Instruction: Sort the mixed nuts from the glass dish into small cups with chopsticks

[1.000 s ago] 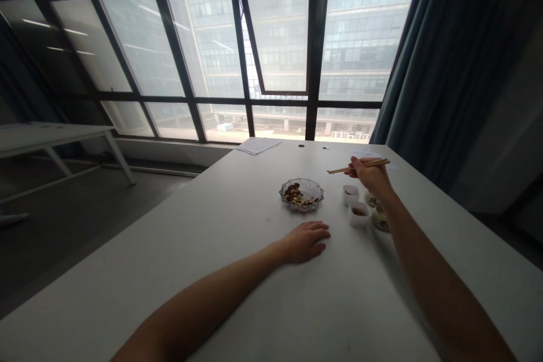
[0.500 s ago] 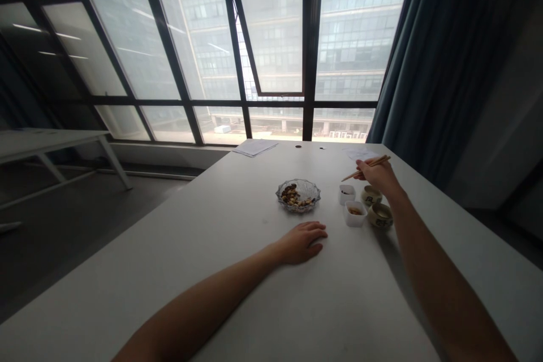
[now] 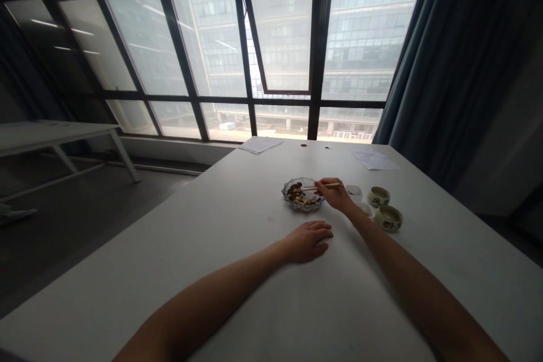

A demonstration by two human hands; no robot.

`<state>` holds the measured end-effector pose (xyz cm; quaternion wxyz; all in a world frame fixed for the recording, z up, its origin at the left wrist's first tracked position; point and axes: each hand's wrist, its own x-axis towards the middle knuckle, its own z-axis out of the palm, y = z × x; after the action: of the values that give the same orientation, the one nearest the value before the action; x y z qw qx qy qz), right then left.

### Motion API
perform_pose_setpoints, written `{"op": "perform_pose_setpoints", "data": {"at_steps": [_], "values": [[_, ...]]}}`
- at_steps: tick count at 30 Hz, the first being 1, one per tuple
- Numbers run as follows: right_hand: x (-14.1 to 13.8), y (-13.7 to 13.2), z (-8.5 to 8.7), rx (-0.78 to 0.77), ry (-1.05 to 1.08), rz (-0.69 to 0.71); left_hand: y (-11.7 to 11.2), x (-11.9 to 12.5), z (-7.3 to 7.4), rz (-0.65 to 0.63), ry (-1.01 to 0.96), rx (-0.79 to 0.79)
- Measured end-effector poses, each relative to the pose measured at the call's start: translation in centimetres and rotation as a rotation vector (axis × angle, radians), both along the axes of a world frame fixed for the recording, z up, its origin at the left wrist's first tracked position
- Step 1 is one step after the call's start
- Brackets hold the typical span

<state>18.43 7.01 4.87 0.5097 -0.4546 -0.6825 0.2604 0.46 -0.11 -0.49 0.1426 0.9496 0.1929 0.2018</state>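
My right hand (image 3: 335, 194) is shut on a pair of wooden chopsticks (image 3: 319, 186), and their tips reach over a cut-glass dish (image 3: 304, 208) heaped with mixed nuts (image 3: 297, 194). I cannot tell whether the tips hold a nut. My left hand (image 3: 306, 241) lies flat on the white table (image 3: 220, 277), just in front of the dish and holding nothing. Two small white cups (image 3: 354, 192) sit behind my right wrist, which partly hides them. Two round ceramic cups with dark lettering (image 3: 388, 218) stand to the right.
Loose paper sheets (image 3: 375, 161) lie at the table's far right, and another stack (image 3: 261, 145) lies near its far edge. Beyond stand a large window (image 3: 280, 39) and a blue curtain (image 3: 424, 68). A second table (image 3: 46, 133) stands at left.
My right hand has moved left and down from beside the far cups to over the glass dish, with the chopsticks now level above the nuts. My left hand has stayed in place.
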Motion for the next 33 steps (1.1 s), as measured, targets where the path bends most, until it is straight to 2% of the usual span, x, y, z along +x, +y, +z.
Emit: {"op": "perform_pose_setpoints", "data": {"at_steps": [10, 13, 16, 18, 21, 25, 27, 29, 33], "values": [[-0.1, 1.0, -1.6, -0.066, 0.082, 0.032, -0.1, 0.2, 0.2, -0.016, -0.004, 0.007], [-0.3, 0.8, -1.5, -0.056, 0.062, -0.015, -0.1, 0.2, 0.1, -0.015, -0.003, 0.006], [-0.3, 0.6, -0.7, -0.052, 0.052, -0.068, -0.1, 0.1, 0.1, -0.003, 0.007, -0.001], [0.0, 0.2, 0.6, -0.071, 0.098, -0.102, -0.1, 0.0, 0.1, 0.001, 0.011, -0.006], [1.5, -1.0, 3.9, -0.098, 0.203, -0.133, -0.2, -0.1, 0.1, 0.003, 0.018, -0.018], [5.7, -4.2, 9.4, -0.161, 0.204, -0.269, -0.2, -0.2, 0.3, 0.009, 0.033, -0.029], [8.3, -6.3, 11.6, -0.156, 0.218, -0.383, -0.2, -0.2, 0.4, 0.006, 0.036, -0.031], [10.8, -8.3, 13.1, -0.159, 0.198, -0.486, -0.2, -0.2, 0.6, -0.001, 0.035, -0.031], [14.0, -11.4, 14.5, -0.322, 0.142, -0.527, -0.2, -0.4, 0.7, -0.003, 0.029, -0.026]]}}
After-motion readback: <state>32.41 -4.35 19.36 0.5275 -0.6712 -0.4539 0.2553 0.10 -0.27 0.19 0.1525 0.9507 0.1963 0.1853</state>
